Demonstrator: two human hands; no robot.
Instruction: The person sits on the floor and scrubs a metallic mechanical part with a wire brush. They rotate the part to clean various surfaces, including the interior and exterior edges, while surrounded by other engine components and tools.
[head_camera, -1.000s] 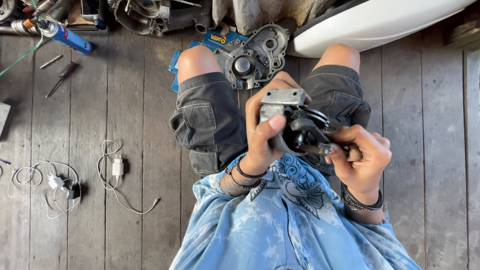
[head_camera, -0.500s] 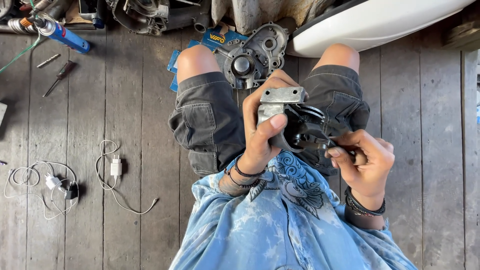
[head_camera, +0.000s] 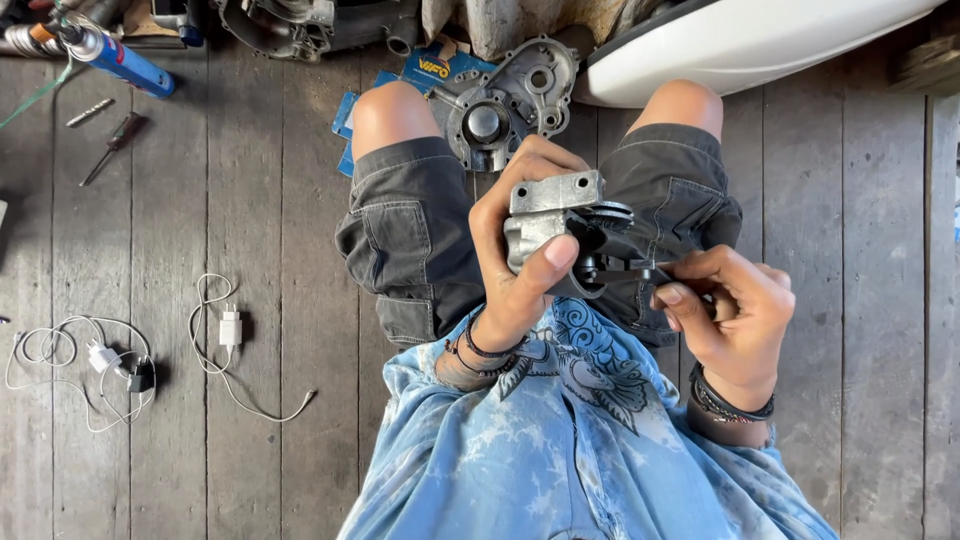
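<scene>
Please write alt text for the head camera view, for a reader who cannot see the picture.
A seated person's left hand grips a grey metal engine part over the lap, while the right hand pinches a dark piece at its side. On the wooden floor lie a metal engine cover, a blue spray can, a screwdriver and white chargers.
</scene>
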